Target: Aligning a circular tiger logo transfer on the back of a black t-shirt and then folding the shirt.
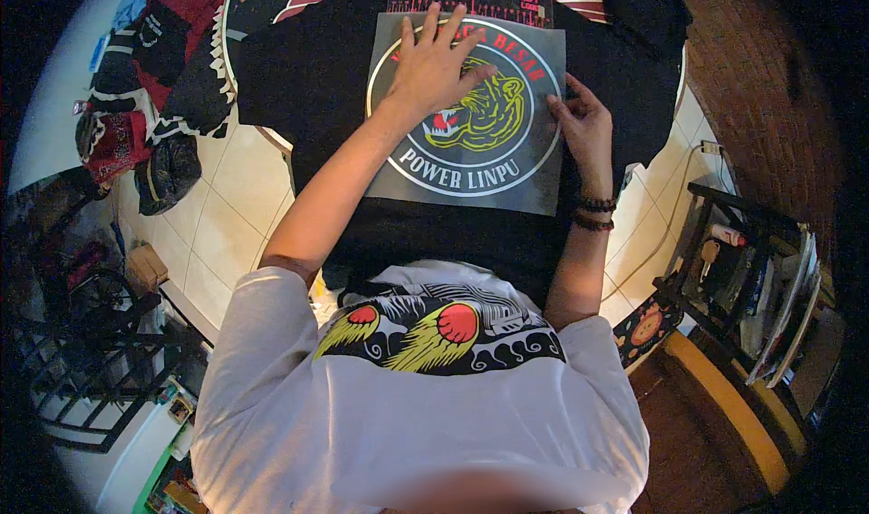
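A square, translucent transfer film [461,198] lies over a black shirt [305,79]. Its round print shows a yellow-lined big cat's head with a red mouth, ringed by white lines and lettering. My left hand [434,66] rests flat on the film's upper left part with its fingers spread, hiding some of the print. At the film's right edge, my right hand [585,115] has its thumb and curled fingers around the border. A clear placement guide [468,1] with pink markings lies at the shirt's neckline, partly under the film's top edge.
Dark and red garments [153,59] are heaped at the left. A dark rack [719,242] holding papers and small items stands at the right, near a wall socket [711,147] with a cable. Pale floor tiles [224,195] show on both sides. A cardboard box [146,267] sits lower left.
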The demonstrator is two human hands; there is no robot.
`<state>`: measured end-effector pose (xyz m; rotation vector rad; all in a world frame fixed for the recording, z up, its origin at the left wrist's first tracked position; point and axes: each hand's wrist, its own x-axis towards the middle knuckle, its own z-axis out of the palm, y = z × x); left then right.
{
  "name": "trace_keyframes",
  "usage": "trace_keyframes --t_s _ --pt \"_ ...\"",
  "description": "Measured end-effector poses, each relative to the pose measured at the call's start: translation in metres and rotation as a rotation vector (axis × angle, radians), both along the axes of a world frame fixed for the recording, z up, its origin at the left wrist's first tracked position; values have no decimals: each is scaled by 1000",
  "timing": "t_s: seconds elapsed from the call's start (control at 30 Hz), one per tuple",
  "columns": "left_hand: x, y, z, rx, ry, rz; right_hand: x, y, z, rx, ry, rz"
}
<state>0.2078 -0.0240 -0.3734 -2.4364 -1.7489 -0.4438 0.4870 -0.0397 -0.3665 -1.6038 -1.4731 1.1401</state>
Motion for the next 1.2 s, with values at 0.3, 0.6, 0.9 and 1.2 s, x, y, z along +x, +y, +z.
trace_keyframes --t_s 0.3,0.6,0.9,1.2 --pt "3 -11 -5 -20 -37 49 6 2 -5 70 -108 16" --pt "-9 -23 0 -56 -7 103 7 2 -6 27 -109 1" --pt "-49 -36 -1 -68 -72 173 -11 -7 32 156 -371 -90" --pt "-85 -31 -1 -69 -74 221 -76 11 35 607 -465 190"
